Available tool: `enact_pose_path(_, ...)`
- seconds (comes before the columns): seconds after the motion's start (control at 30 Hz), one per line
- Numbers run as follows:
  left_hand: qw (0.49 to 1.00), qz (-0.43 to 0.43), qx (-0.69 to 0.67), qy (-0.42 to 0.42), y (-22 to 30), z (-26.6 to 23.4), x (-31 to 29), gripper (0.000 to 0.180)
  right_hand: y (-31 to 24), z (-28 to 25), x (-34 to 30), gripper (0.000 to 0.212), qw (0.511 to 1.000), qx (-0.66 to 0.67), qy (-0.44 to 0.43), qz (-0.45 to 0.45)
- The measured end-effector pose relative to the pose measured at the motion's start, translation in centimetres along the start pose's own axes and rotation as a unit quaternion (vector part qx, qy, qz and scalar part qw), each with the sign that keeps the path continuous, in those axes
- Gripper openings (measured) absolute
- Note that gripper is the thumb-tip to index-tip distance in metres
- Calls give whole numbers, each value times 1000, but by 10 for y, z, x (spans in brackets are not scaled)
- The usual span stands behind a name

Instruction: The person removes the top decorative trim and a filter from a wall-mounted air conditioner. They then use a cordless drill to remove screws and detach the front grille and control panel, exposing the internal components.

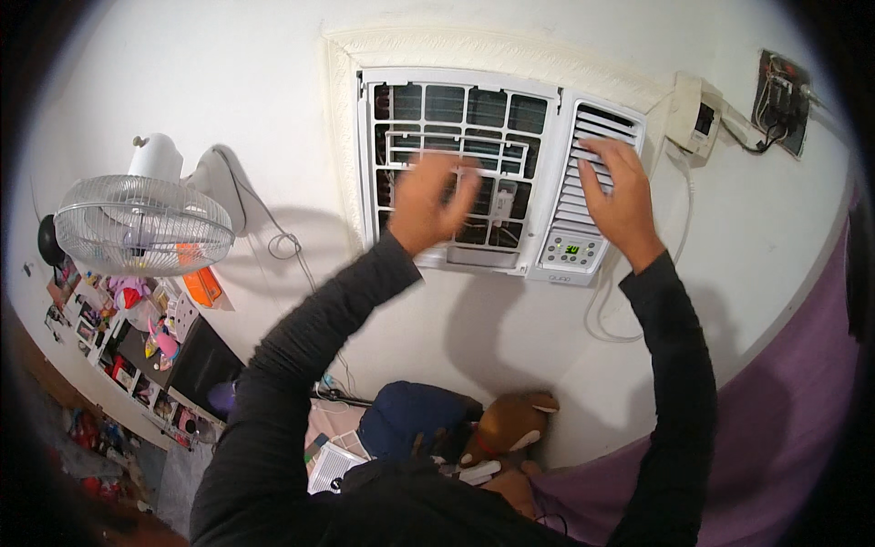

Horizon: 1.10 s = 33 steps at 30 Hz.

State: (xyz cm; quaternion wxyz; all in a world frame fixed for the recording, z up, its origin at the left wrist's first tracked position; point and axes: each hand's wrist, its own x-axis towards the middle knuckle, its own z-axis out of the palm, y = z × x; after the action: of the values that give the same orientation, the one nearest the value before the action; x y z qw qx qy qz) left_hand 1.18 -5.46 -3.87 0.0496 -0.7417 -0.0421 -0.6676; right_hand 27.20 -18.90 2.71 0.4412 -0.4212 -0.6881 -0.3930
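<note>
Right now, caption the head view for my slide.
White air conditioner: left hand before its grid, right hand before its slatted vent, caged fan on the left.

A black top is showing a long left sleeve and a long right sleeve, both creasing and ending near the wrists, leaving the left hand and right hand bare.

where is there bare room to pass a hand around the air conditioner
The wall is bare between the air conditioner and the dark blue cloth and brown plush toy below, and above the moulded frame. It is crowded to the right, with the beige box and wiring recess, and in front, where the left hand and right hand are.
</note>
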Motion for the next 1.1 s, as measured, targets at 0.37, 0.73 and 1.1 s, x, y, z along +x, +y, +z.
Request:
enact_pose_path(0.37,916,115,345,-168,-127,-77,117,54,37,67,85,50,983,-131,-76,-106)
enact_pose_path(0.73,919,124,365,-80,-133,-59,111,57,30,84,80,47,979,-189,-19,-68)
enact_pose_path(1.1,919,141,363,-61,-139,-58,110,55,33,91,79,43,971,-232,-5,-64)
